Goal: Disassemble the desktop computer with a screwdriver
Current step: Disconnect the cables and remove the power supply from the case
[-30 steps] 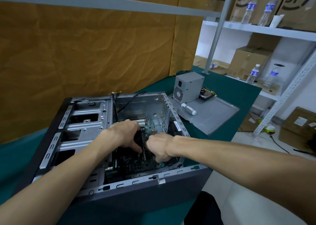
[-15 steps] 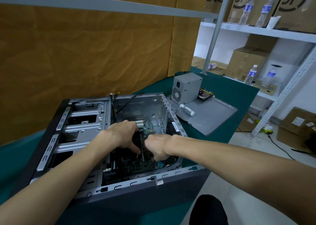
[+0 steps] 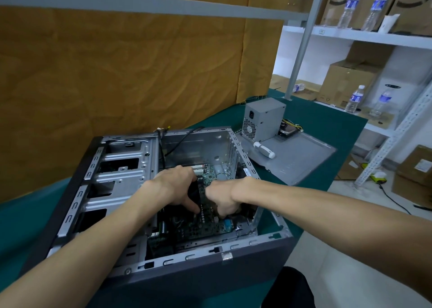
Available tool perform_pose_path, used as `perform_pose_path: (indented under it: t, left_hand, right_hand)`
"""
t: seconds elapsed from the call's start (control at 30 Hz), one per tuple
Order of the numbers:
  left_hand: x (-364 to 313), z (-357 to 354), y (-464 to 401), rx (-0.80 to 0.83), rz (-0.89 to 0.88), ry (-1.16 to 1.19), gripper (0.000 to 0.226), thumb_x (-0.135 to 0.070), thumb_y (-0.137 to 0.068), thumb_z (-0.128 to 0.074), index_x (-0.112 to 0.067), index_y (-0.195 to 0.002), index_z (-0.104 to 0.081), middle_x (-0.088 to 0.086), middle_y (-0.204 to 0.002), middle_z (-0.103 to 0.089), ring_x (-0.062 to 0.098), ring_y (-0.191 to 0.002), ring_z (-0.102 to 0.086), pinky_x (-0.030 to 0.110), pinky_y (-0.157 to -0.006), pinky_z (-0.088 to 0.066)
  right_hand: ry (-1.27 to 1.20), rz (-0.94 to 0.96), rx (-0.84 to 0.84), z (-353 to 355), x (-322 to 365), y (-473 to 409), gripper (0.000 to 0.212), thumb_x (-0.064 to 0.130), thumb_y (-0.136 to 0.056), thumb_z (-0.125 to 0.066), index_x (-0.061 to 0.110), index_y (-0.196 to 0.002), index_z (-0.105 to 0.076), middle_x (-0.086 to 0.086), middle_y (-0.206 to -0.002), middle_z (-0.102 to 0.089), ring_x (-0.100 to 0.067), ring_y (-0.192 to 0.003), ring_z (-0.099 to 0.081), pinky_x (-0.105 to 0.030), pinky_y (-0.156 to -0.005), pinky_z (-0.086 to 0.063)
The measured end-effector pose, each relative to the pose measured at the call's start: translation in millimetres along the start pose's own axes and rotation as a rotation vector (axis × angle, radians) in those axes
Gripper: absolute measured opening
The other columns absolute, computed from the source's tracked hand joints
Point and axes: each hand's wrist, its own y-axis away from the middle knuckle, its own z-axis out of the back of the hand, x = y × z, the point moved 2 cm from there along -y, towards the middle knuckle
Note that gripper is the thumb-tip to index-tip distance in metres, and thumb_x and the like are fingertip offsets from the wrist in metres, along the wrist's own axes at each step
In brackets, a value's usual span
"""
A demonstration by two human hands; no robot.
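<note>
- 1 desktop case lies on its side on green table, open side up, long axis running from near-right to far-left; motherboard flat on case floor.
- 2 hands inside case, over the board: left hand curled around a black part standing up off the board, thumb pointing down along its near edge.
- Right hand fisted, fingers curled down toward board just right of that part; what it grips is hidden, can't tell.
- 1 screwdriver, white handle, lies untouched on 1 grey side panel just right of case, long axis near-right to far-left.
- 1 grey PSU stands at panel's far end, cables behind it.
- Shelves at right: 6 water bottles, several cardboard boxes.
</note>
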Motion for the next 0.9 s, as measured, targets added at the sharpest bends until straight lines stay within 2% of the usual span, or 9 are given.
perform_pose_path:
  t: [0.13, 0.3, 0.43, 0.63, 0.73, 0.9]
  left_hand:
    - [-0.5, 0.3, 0.6, -0.003, -0.003, -0.007, 0.074, -0.065, -0.061, -0.086, -0.017, -0.111, -0.060, -0.004, -0.095, -0.060, 0.022, -0.093, -0.064, 0.031, -0.069, -0.046]
    - [-0.5, 1.5, 0.1, 0.001, -0.013, -0.001, 0.072, -0.065, -0.061, -0.086, -0.017, -0.108, -0.062, -0.005, -0.090, -0.063, 0.021, -0.090, -0.065, 0.032, -0.068, -0.049]
    - [-0.8, 1.7, 0.0, -0.009, -0.012, 0.003, 0.071, -0.065, -0.060, -0.087, -0.017, -0.107, -0.063, -0.004, -0.092, -0.065, 0.021, -0.089, -0.065, 0.031, -0.066, -0.045]
    - [-0.6, -0.5, 2.4, -0.017, -0.011, -0.003, 0.073, -0.065, -0.061, -0.086, -0.019, -0.112, -0.062, -0.002, -0.104, -0.066, 0.022, -0.096, -0.065, 0.031, -0.068, -0.044]
    - [-1.2, 0.2, 1.5, -0.004, -0.013, 0.001, 0.072, -0.065, -0.060, -0.087, -0.017, -0.108, -0.063, -0.002, -0.101, -0.068, 0.022, -0.093, -0.066, 0.031, -0.067, -0.045]
    - [-0.4, 0.2, 0.7, 0.006, -0.009, 0.017, 0.070, -0.065, -0.059, -0.087, -0.016, -0.104, -0.064, -0.002, -0.094, -0.068, 0.021, -0.087, -0.066, 0.032, -0.066, -0.046]
  right_hand:
    - [0.001, 0.027, 0.005, 2.6, -3.4, 2.4, 0.025, 0.008, -0.087, -0.066, 0.010, -0.068, -0.050, -0.003, -0.072, -0.051, -0.016, -0.053, -0.049, -0.025, -0.040, -0.039]
    - [0.039, 0.044, -0.015, 2.1, -1.1, 5.8, 0.024, 0.003, -0.085, -0.063, 0.011, -0.068, -0.049, -0.004, -0.070, -0.049, -0.016, -0.051, -0.046, -0.017, -0.028, -0.030]
    - [0.026, 0.048, -0.019, 3.8, -1.1, 7.4, 0.023, 0.003, -0.085, -0.063, 0.010, -0.069, -0.049, -0.004, -0.071, -0.050, -0.017, -0.052, -0.048, -0.022, -0.034, -0.036]
    - [0.018, 0.042, -0.010, 3.7, 2.3, 10.7, 0.024, 0.000, -0.086, -0.060, 0.010, -0.068, -0.048, -0.005, -0.070, -0.050, -0.017, -0.049, -0.047, -0.017, -0.027, -0.032]
    - [0.019, 0.024, 0.001, 2.2, 4.3, 8.5, 0.025, 0.003, -0.086, -0.062, 0.011, -0.067, -0.048, -0.004, -0.068, -0.051, -0.016, -0.049, -0.049, -0.019, -0.029, -0.033]
    - [-0.020, 0.038, -0.012, 4.2, 1.7, 9.1, 0.027, -0.001, -0.085, -0.061, 0.010, -0.064, -0.047, -0.004, -0.065, -0.049, -0.017, -0.047, -0.047, -0.013, -0.025, -0.027]
